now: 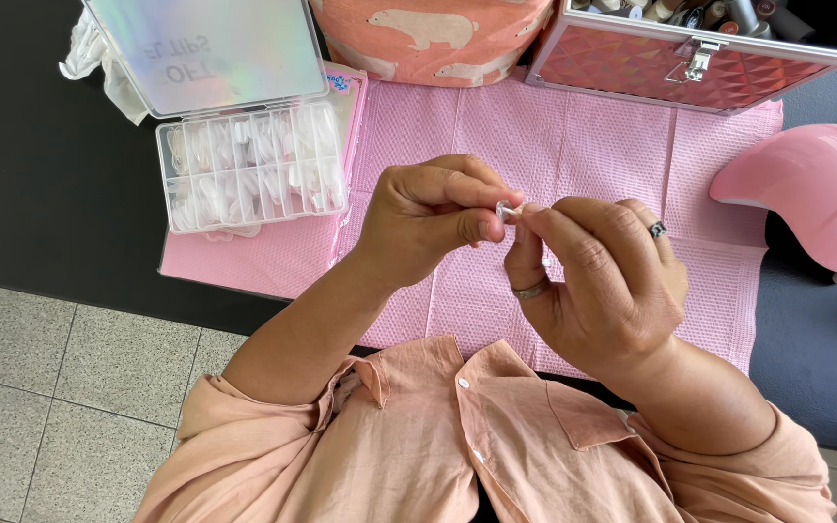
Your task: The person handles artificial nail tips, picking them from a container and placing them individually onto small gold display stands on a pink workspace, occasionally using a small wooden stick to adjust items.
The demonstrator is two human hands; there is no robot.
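My left hand (pixel 430 218) and my right hand (pixel 598 281) meet above a pink paper mat (pixel 573 145). Between their fingertips is a small clear nail tip (pixel 506 209), pinched by my left thumb and forefinger and touched by my right fingertips. My right hand wears two rings. To the left, an open clear plastic box (pixel 249 169) with many compartments holds several clear nail tips; its shiny lid (pixel 207 48) stands raised.
A pink nail lamp (pixel 811 189) sits at the right on the dark table (pixel 41 174). A pink faceted case (pixel 690 63) with bottles and a salmon pouch (pixel 428 39) with bear prints stand at the back. White crumpled material (pixel 99 68) lies by the box. Tiled floor (pixel 50 387) lies at lower left.
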